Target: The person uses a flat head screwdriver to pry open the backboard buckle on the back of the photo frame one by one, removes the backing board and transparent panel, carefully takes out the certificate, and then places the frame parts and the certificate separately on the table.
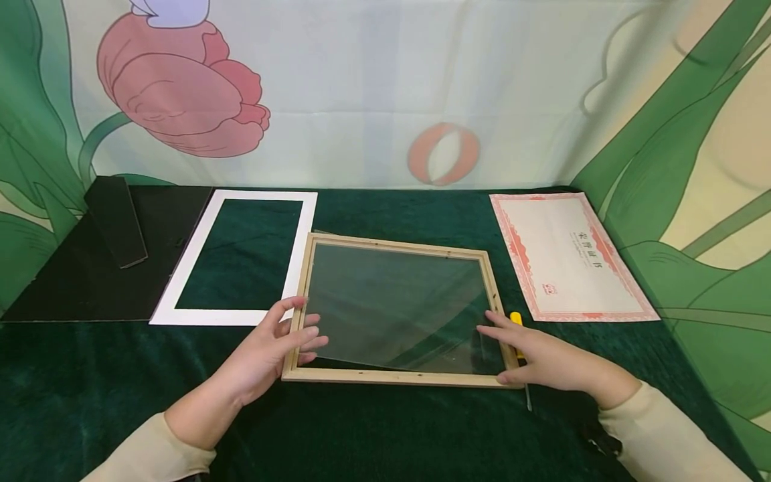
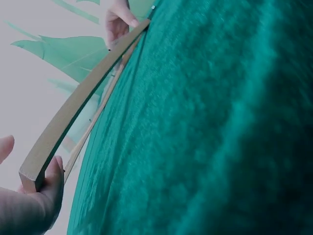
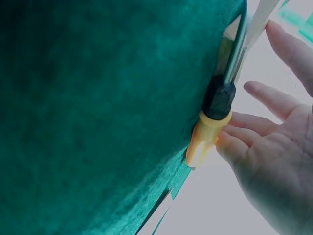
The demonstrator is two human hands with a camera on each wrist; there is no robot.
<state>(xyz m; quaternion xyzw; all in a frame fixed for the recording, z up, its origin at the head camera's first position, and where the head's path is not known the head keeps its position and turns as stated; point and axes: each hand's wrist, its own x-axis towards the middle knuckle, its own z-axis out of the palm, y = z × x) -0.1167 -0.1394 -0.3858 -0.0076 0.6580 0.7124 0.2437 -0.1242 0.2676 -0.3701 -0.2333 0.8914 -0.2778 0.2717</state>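
A light wooden picture frame (image 1: 385,377) is in front of me in the head view, with a clear sheet (image 1: 391,308) lying slightly skewed within or under it. One corner of the sheet pokes out past the frame's upper left. My left hand (image 1: 265,351) grips the frame's left side near its lower corner; in the left wrist view the frame's end (image 2: 36,169) is raised off the cloth. Beside the right side, my right hand (image 1: 551,355) has its fingers spread and nearly straight, touching the wood, thumb at the lower right corner. A yellow-handled screwdriver (image 1: 516,319) lies partly under that hand.
At the left are a black backing board (image 1: 54,281) with its stand leg (image 1: 120,224) and a white mat border (image 1: 162,311), overlapped by the frame's upper left. A red-bordered certificate (image 1: 560,261) lies at the right. Green cloth (image 1: 391,435) covers the table before a printed curtain (image 1: 337,87).
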